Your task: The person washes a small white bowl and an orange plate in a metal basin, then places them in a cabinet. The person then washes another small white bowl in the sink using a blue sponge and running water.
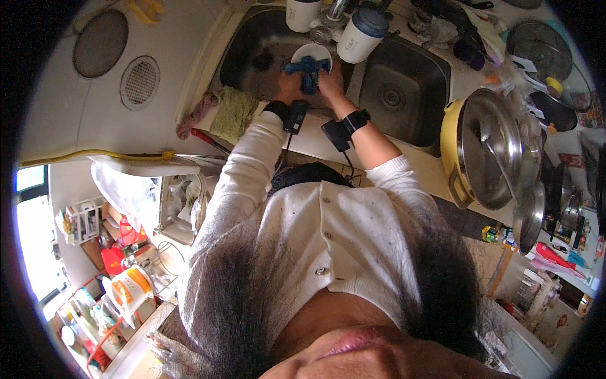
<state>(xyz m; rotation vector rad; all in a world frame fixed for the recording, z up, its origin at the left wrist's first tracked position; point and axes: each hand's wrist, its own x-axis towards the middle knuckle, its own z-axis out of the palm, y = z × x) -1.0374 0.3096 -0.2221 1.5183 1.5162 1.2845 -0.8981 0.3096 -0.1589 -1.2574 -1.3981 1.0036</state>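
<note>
Over the left sink basin point(243, 63) my two hands are close together around a round white bowl point(310, 50) and a crumpled blue cloth point(308, 67). My left hand point(290, 86) is closed on the cloth at the bowl's left side. On the right, my right hand point(331, 83) grips the bowl's edge, its thumb against the cloth. Part of the bowl is hidden under the cloth. A white canister with a blue lid point(357, 43) stands just beyond my right hand, and another white container point(302, 15) is behind the bowl.
The right sink basin point(404, 88) has a drain in its floor. A green towel point(233, 114) hangs over the front edge at left. A large yellow pot point(452, 139) with a ladle point(499, 155) sits at right. Behind the basins is a faucet point(338, 10).
</note>
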